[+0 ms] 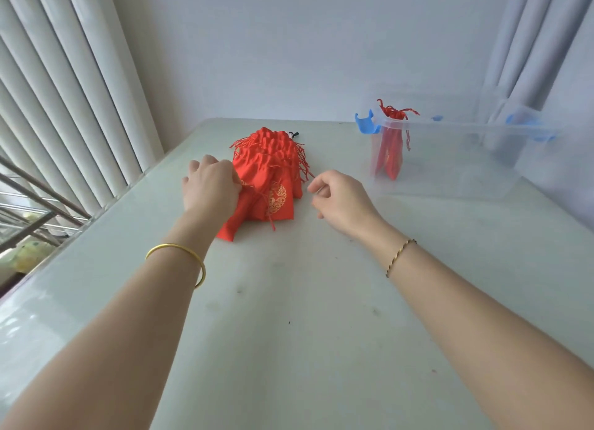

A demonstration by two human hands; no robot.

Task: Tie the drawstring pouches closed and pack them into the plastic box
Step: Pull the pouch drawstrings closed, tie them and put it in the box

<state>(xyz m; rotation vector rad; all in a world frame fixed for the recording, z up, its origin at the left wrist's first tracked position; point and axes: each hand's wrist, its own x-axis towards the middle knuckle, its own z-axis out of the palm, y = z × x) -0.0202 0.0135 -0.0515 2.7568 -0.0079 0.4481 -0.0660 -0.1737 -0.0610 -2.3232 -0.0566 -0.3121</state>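
A pile of red drawstring pouches [273,159] with gold emblems and red cords lies on the pale table [289,301], in the middle. My left hand [210,187] rests on the pile's left side, fingers closed on the nearest pouch [257,211]. My right hand [340,201] hovers just right of the pile, fingers loosely curled, holding nothing. At the right stands a clear plastic box [450,159] with blue latches. Inside its left end stand red pouches [390,150] with their tops drawn shut.
White vertical blinds [64,92] run along the left side, with a metal rack [29,211] below them. A white wall is behind the table. A small dark object [294,134] pokes out behind the pile.
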